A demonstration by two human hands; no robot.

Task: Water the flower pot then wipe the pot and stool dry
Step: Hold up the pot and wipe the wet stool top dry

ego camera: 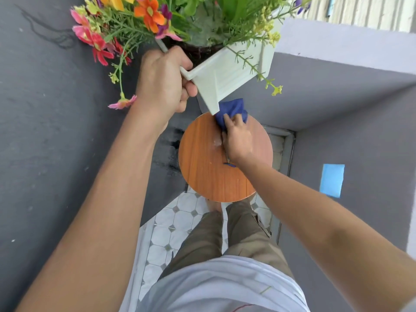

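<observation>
A white square flower pot (227, 73) full of green stems and pink, orange and yellow flowers is lifted above the stool and tilted. My left hand (164, 79) grips its rim corner. Below it stands a round wooden stool (202, 163) with an orange-brown top. My right hand (238, 140) presses a blue cloth (231, 109) on the far part of the stool top, right under the pot's lower corner. A small whitish wet patch shows on the wood beside my right hand.
Dark grey walls close in on the left and right. A lilac ledge (337, 50) runs at the upper right. A blue tape patch (332, 180) sits on the right wall. White tiled floor (180, 219) and my legs lie below the stool.
</observation>
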